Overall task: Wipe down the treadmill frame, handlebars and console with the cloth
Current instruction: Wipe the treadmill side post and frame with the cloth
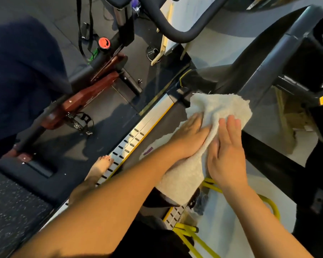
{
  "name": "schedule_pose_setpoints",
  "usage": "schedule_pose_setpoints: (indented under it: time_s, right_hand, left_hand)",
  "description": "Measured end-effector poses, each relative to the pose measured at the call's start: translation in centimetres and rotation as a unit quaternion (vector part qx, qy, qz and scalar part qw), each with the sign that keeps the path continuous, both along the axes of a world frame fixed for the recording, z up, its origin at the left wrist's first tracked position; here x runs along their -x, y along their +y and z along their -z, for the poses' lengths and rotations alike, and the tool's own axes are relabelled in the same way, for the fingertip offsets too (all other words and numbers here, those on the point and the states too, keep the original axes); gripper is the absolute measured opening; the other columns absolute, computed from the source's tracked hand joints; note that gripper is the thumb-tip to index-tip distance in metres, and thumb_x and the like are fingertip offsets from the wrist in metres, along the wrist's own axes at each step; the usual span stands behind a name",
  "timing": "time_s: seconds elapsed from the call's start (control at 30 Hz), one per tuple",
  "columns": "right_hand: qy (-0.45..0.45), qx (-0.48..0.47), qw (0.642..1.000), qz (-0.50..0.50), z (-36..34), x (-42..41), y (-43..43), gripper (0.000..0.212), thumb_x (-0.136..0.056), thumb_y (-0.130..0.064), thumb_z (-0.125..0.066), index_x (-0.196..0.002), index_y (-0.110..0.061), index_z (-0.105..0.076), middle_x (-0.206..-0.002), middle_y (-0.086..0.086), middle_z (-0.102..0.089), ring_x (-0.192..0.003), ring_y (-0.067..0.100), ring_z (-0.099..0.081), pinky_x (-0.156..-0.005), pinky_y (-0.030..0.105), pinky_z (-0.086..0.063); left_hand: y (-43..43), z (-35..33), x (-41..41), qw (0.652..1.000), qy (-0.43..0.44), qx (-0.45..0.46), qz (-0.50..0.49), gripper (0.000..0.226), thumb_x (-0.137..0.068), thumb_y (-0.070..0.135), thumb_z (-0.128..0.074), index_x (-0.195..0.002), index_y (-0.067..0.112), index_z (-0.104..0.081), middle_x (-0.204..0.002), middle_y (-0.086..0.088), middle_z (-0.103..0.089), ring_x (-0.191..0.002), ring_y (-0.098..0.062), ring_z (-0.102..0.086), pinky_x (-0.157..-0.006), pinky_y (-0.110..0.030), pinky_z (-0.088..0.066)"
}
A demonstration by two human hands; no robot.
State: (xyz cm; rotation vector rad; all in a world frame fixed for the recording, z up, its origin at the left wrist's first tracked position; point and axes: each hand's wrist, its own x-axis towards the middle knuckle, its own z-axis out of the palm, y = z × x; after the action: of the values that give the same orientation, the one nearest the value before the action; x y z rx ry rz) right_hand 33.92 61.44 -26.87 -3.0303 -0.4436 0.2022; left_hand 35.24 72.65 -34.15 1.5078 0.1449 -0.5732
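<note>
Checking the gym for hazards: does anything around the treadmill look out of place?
A yellow cord lies looped on the floor beside the treadmill's right rail, a possible trip hazard. A bare foot rests on the left rail.

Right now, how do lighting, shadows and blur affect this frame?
Head view: dim, warm light; shadows cross the dark grey floor; the white terry cloth is sharp, the left hand slightly smeared; the dark blue fabric upper left is soft.

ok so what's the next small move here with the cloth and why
Probably slide the cloth forward toward the dark upright frame. Both the left hand and the right hand lie flat on it with straight fingers, and the frame sits just beyond its far edge.
</note>
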Motion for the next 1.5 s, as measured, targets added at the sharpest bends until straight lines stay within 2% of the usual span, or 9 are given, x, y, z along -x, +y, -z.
schedule_pose_setpoints:
  time_s: [0.27, 0.5, 0.6, 0.77, 0.97, 1.1, 1.23, 1.37, 1.5]
  right_hand:
    - [0.000, -0.071, 0.997, -0.015, 1.0, 0.2, -1.6, 0.058, -0.100, -0.034, -0.032, -0.151, -0.021, -0.010, -0.160, -0.002, -0.003, -0.149, 0.015, 0.004, -0.120, 0.021, -0.001]
    - [-0.008, -0.047, 0.999, 0.008, 0.7, 0.3, -1.1, 0.055, -0.101, -0.032, -0.026, -0.153, -0.013, -0.022, -0.162, 0.003, -0.006, -0.150, 0.016, 0.003, -0.122, 0.038, -0.013]
    - [-0.013, -0.112, 0.992, 0.061, 0.7, 2.5, -0.8, 0.060, -0.102, -0.046, -0.021, -0.154, -0.017, -0.017, -0.161, -0.003, -0.001, -0.148, 0.004, 0.001, -0.118, 0.017, -0.013]
    - [0.034, -0.270, 0.949, 0.156, 0.9, 2.4, -0.4, 0.063, -0.098, -0.036, -0.036, -0.154, -0.020, -0.015, -0.162, -0.005, 0.000, -0.129, -0.029, 0.006, -0.101, -0.006, -0.005]
    - [0.090, -0.339, 0.914, 0.203, 0.7, 1.5, -1.3, 0.060, -0.099, -0.043, -0.034, -0.154, -0.036, -0.008, -0.157, -0.011, -0.027, -0.139, -0.003, -0.029, -0.111, 0.017, -0.027]
    - [0.139, -0.435, 0.852, 0.255, 1.3, 3.8, -1.7, 0.042, -0.101, -0.034, -0.038, -0.142, -0.043, -0.036, -0.106, -0.031, -0.061, -0.097, -0.015, -0.059, -0.075, 0.005, -0.046]
    - [0.163, -0.504, 0.792, 0.303, 2.3, 2.7, -2.2, 0.023, -0.101, -0.040, -0.043, -0.114, -0.053, -0.055, -0.100, -0.029, -0.067, -0.098, -0.011, -0.061, -0.075, 0.009, -0.046]
    - [0.112, -0.576, 0.751, 0.302, 3.4, 0.0, -2.6, 0.036, -0.100, -0.042, -0.044, -0.132, -0.031, -0.054, -0.127, -0.015, -0.061, -0.114, -0.005, -0.056, -0.094, 0.015, -0.044]
    - [0.067, -0.605, 0.721, 0.330, 5.3, -0.3, -2.3, 0.024, -0.103, -0.012, -0.044, -0.118, -0.014, -0.062, -0.105, -0.003, -0.070, -0.094, 0.003, -0.064, -0.085, 0.028, -0.046]
  left_hand:
    - [-1.1, -3.1, 2.7, 0.993, -0.059, -0.098, 0.006, 0.059, -0.106, 0.045, -0.015, -0.158, 0.027, 0.006, -0.165, 0.010, 0.008, -0.150, -0.006, 0.008, -0.121, -0.031, 0.004]
    - [-0.4, -1.3, -0.9, 0.994, -0.051, -0.097, 0.014, 0.058, -0.105, 0.044, -0.016, -0.159, 0.025, -0.005, -0.166, 0.003, -0.008, -0.152, -0.018, -0.011, -0.123, -0.043, -0.015]
    - [-1.0, -2.6, 1.5, 0.979, -0.132, -0.155, 0.011, 0.057, -0.107, 0.037, -0.021, -0.159, 0.023, -0.001, -0.166, 0.001, -0.006, -0.152, -0.019, -0.009, -0.123, -0.043, -0.016]
    - [-1.6, -3.1, 0.4, 0.957, -0.168, -0.236, 0.035, 0.060, -0.107, 0.035, -0.022, -0.158, 0.015, 0.003, -0.166, -0.006, -0.001, -0.152, -0.023, -0.006, -0.123, -0.042, -0.017]
    - [-2.6, -3.6, -0.4, 0.936, -0.191, -0.291, 0.048, 0.062, -0.107, 0.035, -0.021, -0.157, 0.012, 0.007, -0.166, -0.007, 0.008, -0.153, -0.023, 0.002, -0.124, -0.038, -0.009]
    - [-3.1, -3.4, 0.5, 0.891, -0.239, -0.378, 0.072, 0.061, -0.106, 0.032, -0.021, -0.158, 0.016, 0.008, -0.165, -0.007, 0.016, -0.152, -0.026, 0.009, -0.124, -0.042, -0.012]
    - [-4.1, -3.1, -1.5, 0.793, -0.332, -0.497, 0.117, 0.062, -0.103, 0.035, -0.012, -0.158, 0.010, 0.003, -0.164, -0.015, 0.013, -0.151, -0.035, 0.014, -0.123, -0.049, -0.005]
    - [-4.5, -3.4, -2.0, 0.772, -0.354, -0.513, 0.123, 0.066, -0.098, 0.034, -0.016, -0.157, 0.006, -0.008, -0.164, -0.018, -0.001, -0.152, -0.036, 0.005, -0.122, -0.051, -0.008]
    - [-3.6, -4.4, -1.4, 0.792, -0.381, -0.453, 0.147, 0.066, -0.099, 0.034, -0.017, -0.156, 0.001, -0.014, -0.163, -0.021, -0.004, -0.152, -0.034, 0.003, -0.123, -0.046, -0.002]
